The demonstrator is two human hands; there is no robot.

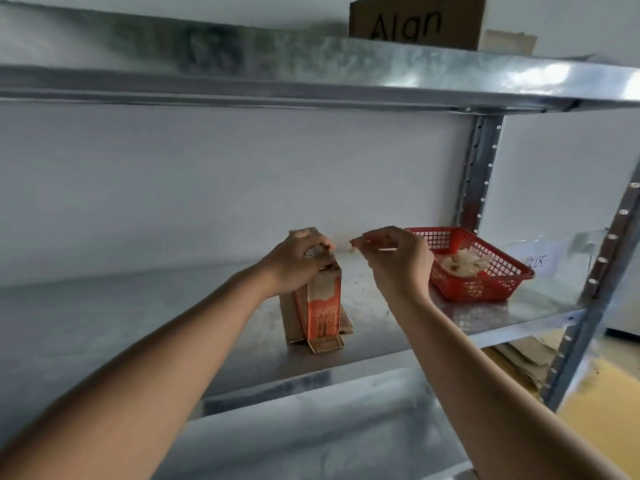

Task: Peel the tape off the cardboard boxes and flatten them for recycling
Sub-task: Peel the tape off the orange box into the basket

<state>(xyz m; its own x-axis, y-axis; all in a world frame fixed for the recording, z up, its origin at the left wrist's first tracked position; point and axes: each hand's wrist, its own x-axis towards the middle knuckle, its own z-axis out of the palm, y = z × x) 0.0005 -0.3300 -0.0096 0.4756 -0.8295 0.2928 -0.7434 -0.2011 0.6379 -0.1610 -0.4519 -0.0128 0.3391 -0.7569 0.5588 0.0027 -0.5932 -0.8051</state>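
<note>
Cardboard box [317, 299], small and printed orange and white, stands upright on the middle metal shelf [138, 323] of a galvanised rack, its bottom flaps splayed open on the shelf surface. The left hand [298, 261] rests over the box's top end, fingers curled round it so that the grip closes on the upper edge and holds the box steady. The right hand [398, 258] is raised just beside the box's top, apart from it, its thumb and forefinger pressed together on a thin strip of tape [355, 244]; the strip's free end points toward the left hand, and whether it touches the box cannot be told. Just behind the right hand, at the shelf's right end, sits a red plastic basket [485, 285] holding a pale crumpled heap that looks like peeled tape. On the top shelf [311, 74] stands a brown carton [415, 22] with dark lettering. Below the rack at right, flattened cardboard [526, 358] lies on a yellow floor [588, 420].
</note>
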